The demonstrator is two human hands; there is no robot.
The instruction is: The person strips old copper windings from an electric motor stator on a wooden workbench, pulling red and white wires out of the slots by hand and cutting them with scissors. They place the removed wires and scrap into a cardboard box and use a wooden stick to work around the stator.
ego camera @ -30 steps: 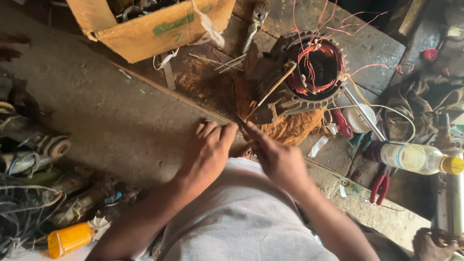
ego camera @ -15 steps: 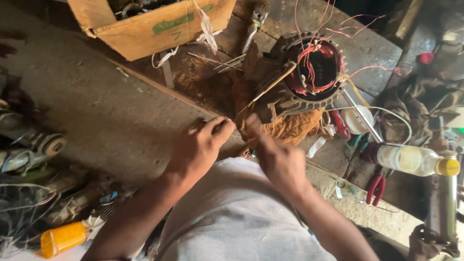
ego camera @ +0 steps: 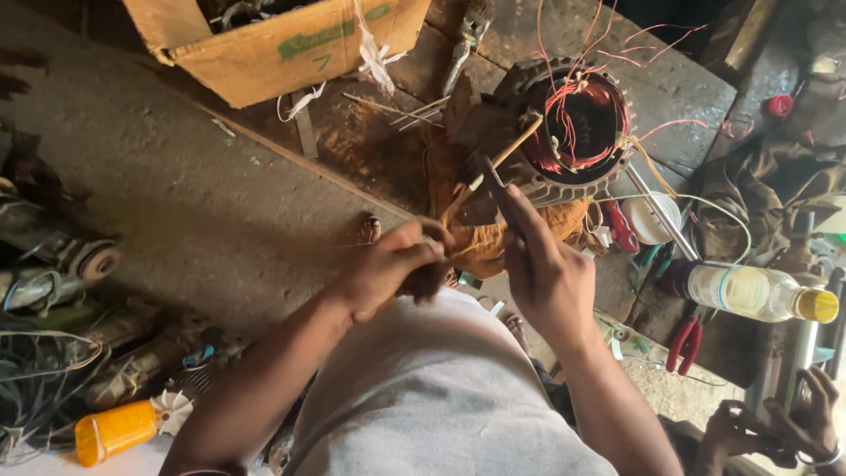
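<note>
Leftmost, an orange bottle (ego camera: 116, 429) lies among tangled cables (ego camera: 35, 379) and old motor parts on the floor. A cardboard box (ego camera: 282, 44) sits at the top edge of the bench.

Left hand (ego camera: 392, 269): now curled into a fist, fingers closed together around something small near the body; what it clamps is hidden by the fingers. A second ago this hand lay flatter and open-fingered beside the right; half a second ago it was already closing. Judgement: it has taken up a pinch hold, probably on a strand of the copper wire bundle (ego camera: 493, 238), though the strand itself cannot be made out.

Right hand (ego camera: 546, 264): fingers extended, closed on a thin dark tool (ego camera: 498, 181) that points up toward the motor stator (ego camera: 573, 128). It has lifted closer to the stator than before. A wooden stick (ego camera: 507, 154) rests across the stator rim, touching the housing.

Stator stands on the bench just beyond both hands, red and orange winding leads (ego camera: 582, 97) spilling out.

Further right: white cup (ego camera: 652, 216), plastic bottle with yellow cap (ego camera: 758, 293), red-handled pliers (ego camera: 686, 339). Bottom right, another person's hands (ego camera: 775, 427), apart from the work.
</note>
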